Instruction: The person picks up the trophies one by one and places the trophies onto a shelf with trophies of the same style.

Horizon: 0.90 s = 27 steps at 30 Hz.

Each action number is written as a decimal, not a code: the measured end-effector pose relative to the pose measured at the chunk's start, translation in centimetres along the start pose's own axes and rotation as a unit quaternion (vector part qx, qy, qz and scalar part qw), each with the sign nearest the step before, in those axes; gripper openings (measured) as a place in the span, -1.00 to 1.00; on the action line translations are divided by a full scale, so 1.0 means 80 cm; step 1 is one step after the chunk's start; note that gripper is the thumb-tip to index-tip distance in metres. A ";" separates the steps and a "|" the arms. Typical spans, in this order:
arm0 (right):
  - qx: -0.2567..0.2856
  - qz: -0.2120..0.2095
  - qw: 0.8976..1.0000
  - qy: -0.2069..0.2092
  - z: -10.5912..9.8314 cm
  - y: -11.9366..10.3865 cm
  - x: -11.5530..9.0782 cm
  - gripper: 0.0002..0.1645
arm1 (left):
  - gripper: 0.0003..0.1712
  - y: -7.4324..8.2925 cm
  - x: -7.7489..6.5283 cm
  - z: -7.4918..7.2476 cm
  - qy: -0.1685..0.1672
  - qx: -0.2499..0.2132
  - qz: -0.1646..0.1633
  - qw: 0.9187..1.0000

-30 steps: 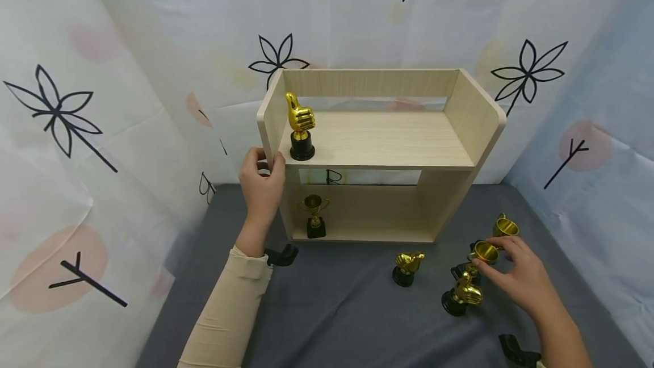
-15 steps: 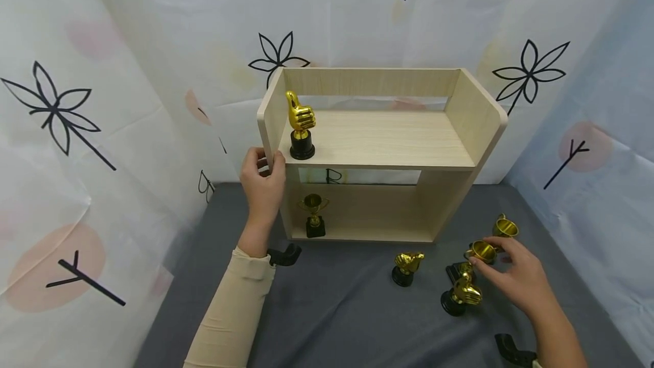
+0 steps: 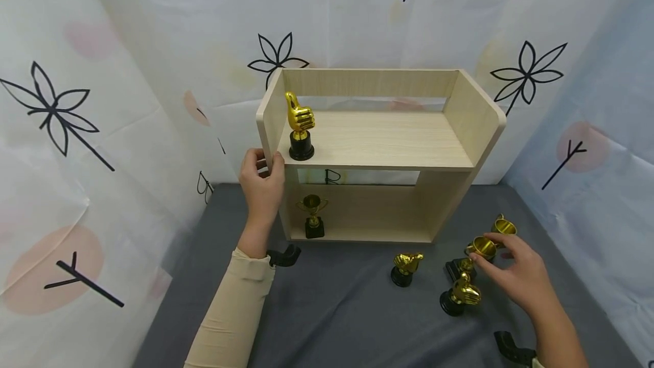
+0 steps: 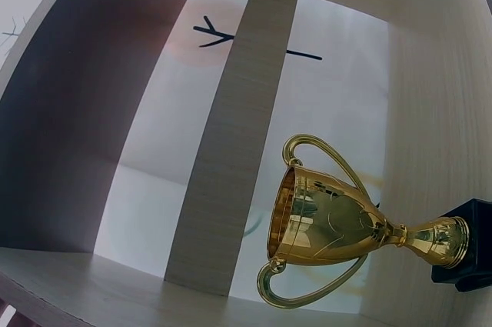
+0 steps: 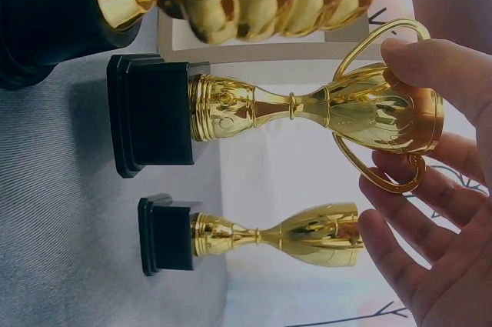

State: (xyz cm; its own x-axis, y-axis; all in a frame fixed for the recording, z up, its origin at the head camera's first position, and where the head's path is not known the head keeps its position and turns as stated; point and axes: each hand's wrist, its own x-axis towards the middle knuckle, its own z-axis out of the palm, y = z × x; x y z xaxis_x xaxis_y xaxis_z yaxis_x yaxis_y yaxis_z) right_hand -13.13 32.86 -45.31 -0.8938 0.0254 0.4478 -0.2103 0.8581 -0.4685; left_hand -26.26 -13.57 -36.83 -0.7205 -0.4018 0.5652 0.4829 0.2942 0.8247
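My left hand (image 3: 263,189) grips the left side panel of a pale wooden two-tier shelf (image 3: 388,138). In the right wrist view, the thumb and fingers of my right hand (image 3: 517,277) pinch a gold trophy cup (image 5: 377,108) near its rim and handle. Its square black base stands upright, close over the grey cloth. A second trophy cup (image 3: 504,225) stands just behind it. Nearer the front is a gold thumbs-up trophy (image 3: 466,291) on a round black base, overlapping the held cup's base in the head view.
On the upper tier, at left, stands a thumbs-up trophy (image 3: 300,124). A two-handled trophy cup (image 4: 330,219) occupies the lower tier's left end. Another small thumbs-up trophy (image 3: 406,266) is on the grey cloth (image 3: 347,311) before the shelf. Patterned fabric (image 3: 204,44) surrounds the back and sides.
My right hand and the trophy cup have shifted slightly left and back, away from the front thumbs-up trophy. The left hand keeps its place on the shelf panel.
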 end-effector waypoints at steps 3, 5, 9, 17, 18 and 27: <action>-0.002 0.002 1.000 -0.001 0.000 -0.002 0.001 -0.42 | -0.79 0.016 -0.003 -0.002 0.000 0.005 0.001 1.000; -0.003 0.006 1.000 -0.004 -0.001 -0.004 0.002 -0.41 | -0.79 0.021 -0.005 -0.003 0.001 0.007 0.002 1.000; -0.003 0.013 1.000 -0.009 -0.003 -0.009 0.003 -0.41 | -0.79 0.005 -0.001 -0.001 0.002 0.004 0.008 1.000; 0.000 0.013 1.000 -0.008 -0.004 -0.013 0.006 -0.38 | -0.76 -0.021 0.005 -0.003 0.001 0.008 0.027 1.000; 0.000 0.012 1.000 -0.007 -0.004 -0.014 0.006 -0.39 | -0.76 -0.022 0.005 -0.003 0.000 0.010 0.030 1.000; -0.001 0.002 1.000 -0.002 -0.005 -0.021 0.009 -0.42 | -0.74 -0.025 0.005 -0.003 0.003 0.035 0.041 0.999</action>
State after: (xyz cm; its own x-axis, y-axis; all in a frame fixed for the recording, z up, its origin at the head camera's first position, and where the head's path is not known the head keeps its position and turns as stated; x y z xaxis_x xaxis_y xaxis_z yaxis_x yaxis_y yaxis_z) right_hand -13.25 31.64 -43.89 -0.8964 0.0272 0.4424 -0.2057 0.8586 -0.4696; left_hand -27.37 -14.52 -38.25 -0.6768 -0.3793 0.6309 0.5039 0.3860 0.7727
